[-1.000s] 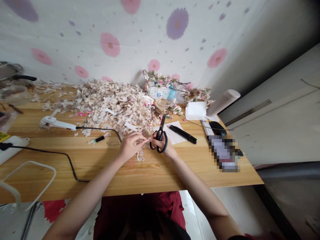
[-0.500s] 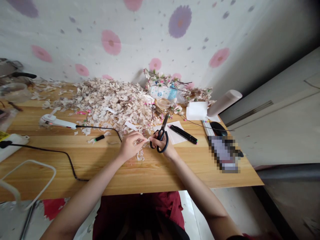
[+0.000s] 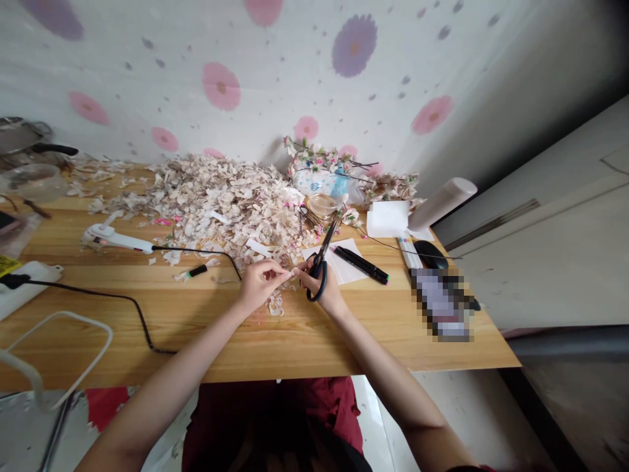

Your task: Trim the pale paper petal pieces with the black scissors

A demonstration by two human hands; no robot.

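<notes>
My left hand (image 3: 258, 284) pinches a small pale petal piece (image 3: 293, 271) over the wooden table (image 3: 206, 328), fingertips meeting those of my right hand (image 3: 322, 286). My right hand also grips black scissors (image 3: 320, 262) by the handles, blades shut and pointing up and away toward the flower pile. A few loose petals (image 3: 275, 304) lie on the table just below my hands.
A big heap of pale petals (image 3: 216, 203) fills the table's back. A white glue gun (image 3: 115, 239) with black cord, a small marker (image 3: 195, 271), black pens (image 3: 361, 263) on paper, a phone (image 3: 439, 301), a cylinder (image 3: 439, 202) and flower stems (image 3: 339, 170) lie around.
The scissors have tilted a little to the right in my right hand. Both hands stay together at the same spot on the table.
</notes>
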